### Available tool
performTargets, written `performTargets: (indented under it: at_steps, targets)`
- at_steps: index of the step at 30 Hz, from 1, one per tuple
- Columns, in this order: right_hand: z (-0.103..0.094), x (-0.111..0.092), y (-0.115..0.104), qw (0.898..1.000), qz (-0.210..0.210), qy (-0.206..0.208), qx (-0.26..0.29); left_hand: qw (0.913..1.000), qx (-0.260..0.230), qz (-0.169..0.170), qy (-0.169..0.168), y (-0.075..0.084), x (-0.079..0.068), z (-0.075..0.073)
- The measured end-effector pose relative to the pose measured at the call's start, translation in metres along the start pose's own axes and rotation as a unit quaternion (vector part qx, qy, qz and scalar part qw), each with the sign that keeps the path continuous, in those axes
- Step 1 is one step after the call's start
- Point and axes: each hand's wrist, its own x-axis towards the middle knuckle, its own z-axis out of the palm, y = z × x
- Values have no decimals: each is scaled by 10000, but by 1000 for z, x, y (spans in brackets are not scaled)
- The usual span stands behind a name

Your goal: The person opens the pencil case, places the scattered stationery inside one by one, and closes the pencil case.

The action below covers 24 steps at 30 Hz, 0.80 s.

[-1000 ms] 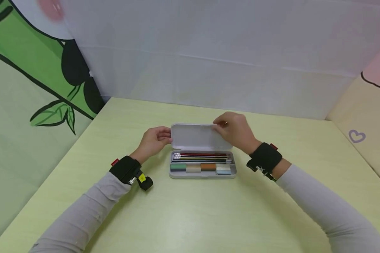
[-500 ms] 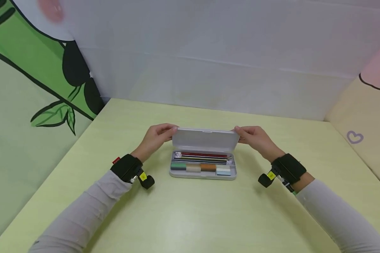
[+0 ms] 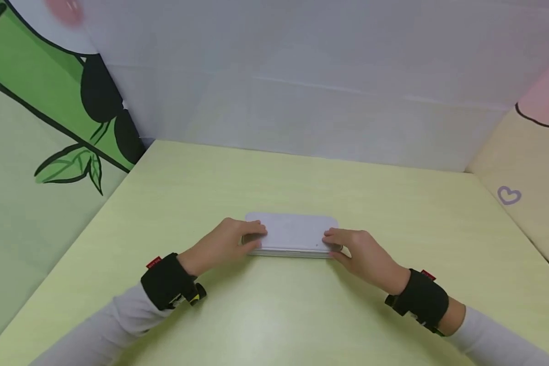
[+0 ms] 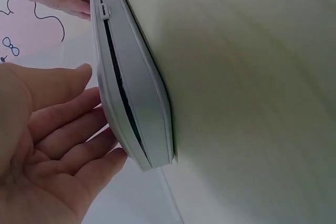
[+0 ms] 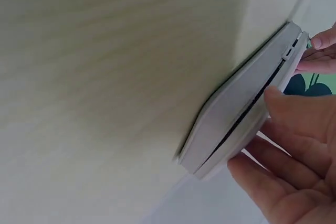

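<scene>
The pale grey pencil case [image 3: 295,232] lies on the table with its lid down over the base. A thin dark gap runs between lid and base along the front, seen in both wrist views. Fingers of my left hand [image 3: 231,241] rest on the lid's left end; in the left wrist view the thumb [image 4: 68,81] stands apart from the case. My right hand [image 3: 363,254] touches the lid's right end with its fingertips, its thumb [image 5: 286,106] close to the front edge. A small front clasp [image 4: 104,11] shows midway along the case. The contents are hidden.
The light wooden table [image 3: 274,315] stretches around the case on every side. A white sheet [image 3: 302,76] hangs behind its far edge. Printed panels stand at the left [image 3: 27,229] and the right [image 3: 530,178]. Black straps with small cameras circle both wrists.
The lid has swung forward and down from upright, covering the pencils and coloured blocks. Both hands have moved down toward the front with it, from gripping its upper corners to resting on its top.
</scene>
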Motion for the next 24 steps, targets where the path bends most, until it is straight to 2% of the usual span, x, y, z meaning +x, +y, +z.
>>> performTargets:
  at_steps: [3,6,10,13,18,21,24]
  targets:
    - [2,0,-1,9998,118,71,-173,9996,230,166,-79,3,4,0]
    - [1,5,4,9995,216,157,-182,9995,240,154,-153,0,15,-2]
    - [3,16,16,9993,342,140,-108,9997,101,26,-228,-15,32,-3]
    - [6,25,27,9989,451,135,-85,9997,-28,83,-217,-29,44,-2]
    - [12,40,37,9987,480,144,-111,9996,85,209,-142,-40,52,-3]
    - [14,45,37,9976,634,270,-16,9987,461,123,-158,-39,54,1]
    - [16,46,29,9926,1007,672,49,9945,1050,-45,-4,-30,51,10]
